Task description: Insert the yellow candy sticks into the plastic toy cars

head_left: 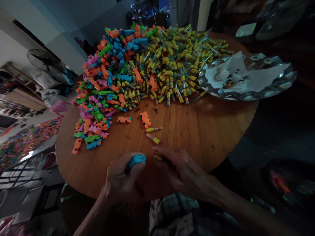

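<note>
Multicoloured plastic toy cars (98, 114) are lying heaped on a round brown wooden table (201, 127); left hand (120, 175) is gripping a blue plastic toy car (136, 159) above it; right hand (180, 167) is pinching a partly hidden yellow tube (157, 157); scalloped silver tray (237, 94) is sitting rightmost.

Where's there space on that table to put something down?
The biggest bare patch of the table is on the right, between the loose yellow tubes and the silver tray. A smaller one lies between the toy car pile and the left hand. The back is crowded with that pile and the tube pile.
</note>
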`<state>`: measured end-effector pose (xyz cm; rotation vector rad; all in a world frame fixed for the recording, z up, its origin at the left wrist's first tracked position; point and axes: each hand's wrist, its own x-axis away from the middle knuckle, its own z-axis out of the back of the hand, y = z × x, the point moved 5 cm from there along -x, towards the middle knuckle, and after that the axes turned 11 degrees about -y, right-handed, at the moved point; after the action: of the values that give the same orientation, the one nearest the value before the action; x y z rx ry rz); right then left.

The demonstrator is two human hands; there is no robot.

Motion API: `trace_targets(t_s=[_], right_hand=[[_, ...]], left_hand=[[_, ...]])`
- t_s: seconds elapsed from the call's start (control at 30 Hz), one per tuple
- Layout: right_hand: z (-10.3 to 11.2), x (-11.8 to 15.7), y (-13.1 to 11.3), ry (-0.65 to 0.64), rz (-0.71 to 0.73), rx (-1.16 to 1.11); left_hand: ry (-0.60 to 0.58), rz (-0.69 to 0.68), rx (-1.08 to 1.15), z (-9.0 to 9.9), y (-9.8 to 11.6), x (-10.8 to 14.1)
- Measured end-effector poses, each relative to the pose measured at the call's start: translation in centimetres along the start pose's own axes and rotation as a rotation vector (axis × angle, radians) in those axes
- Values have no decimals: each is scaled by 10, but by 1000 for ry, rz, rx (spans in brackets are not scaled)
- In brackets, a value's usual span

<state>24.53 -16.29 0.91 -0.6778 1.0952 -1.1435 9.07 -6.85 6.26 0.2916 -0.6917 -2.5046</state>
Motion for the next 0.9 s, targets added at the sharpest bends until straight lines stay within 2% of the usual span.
trace_targets(t_s=[0.1, 0.17, 0.27, 0.33, 0.4, 0.53, 0.63, 0.7, 0.77, 0.83, 0.9], right_hand=[[-8, -1, 3, -64, -10, 237], [-13, -3, 3, -106, -31, 407], [-13, -4, -4, -2, 13, 531], [-8, -5, -11, 105, 65, 446], [-4, -7, -16, 141, 84, 225], [-1, -14, -20, 64, 38, -194], [-4, -17, -21, -1, 39, -260], [-5, -17, -19, 5, 46, -265], [-5, -16, -17, 39, 48, -280], [-3, -15, -17, 94, 62, -300], [-1, -14, -16, 143, 73, -305]], left_hand=[[-80, 254, 449, -17, -15, 6], [-78, 374, 709, -29, -22, 8], [-19, 519, 923, -39, -28, 9], [0, 608, 976, -43, -29, 11], [21, 716, 996, -46, -31, 13], [59, 907, 996, -50, -31, 18], [33, 923, 1015, -55, -29, 17], [4, 921, 1024, -60, -28, 15], [25, 908, 978, -59, -28, 15], [81, 796, 840, -52, -27, 13], [119, 586, 635, -40, -21, 9]])
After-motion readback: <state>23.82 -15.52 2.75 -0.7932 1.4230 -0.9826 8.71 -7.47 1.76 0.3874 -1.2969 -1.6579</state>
